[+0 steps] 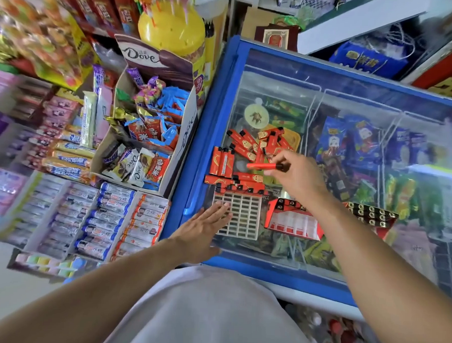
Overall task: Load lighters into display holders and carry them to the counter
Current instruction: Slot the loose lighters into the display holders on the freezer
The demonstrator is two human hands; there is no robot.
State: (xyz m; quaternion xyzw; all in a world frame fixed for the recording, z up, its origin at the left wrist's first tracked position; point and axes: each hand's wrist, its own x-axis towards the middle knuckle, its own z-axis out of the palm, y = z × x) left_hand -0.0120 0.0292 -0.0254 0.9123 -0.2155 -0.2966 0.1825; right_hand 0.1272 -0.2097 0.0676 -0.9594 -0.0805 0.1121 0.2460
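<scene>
Right hand (294,174) pinches one red lighter (262,166) between thumb and fingers, held level above the freezer lid (350,140). Left hand (204,225) is open, flat, fingertips on the near-left corner of the grid holder (243,218). The holder's far row carries lighters; loose lighters (249,144) lie just beyond it. A red box (292,223) stands right of the holder

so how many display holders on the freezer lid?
3: a beige grid holder under the left hand, a red holder beside it, and a dark-topped holder behind the right forearm, partly hidden.
</scene>
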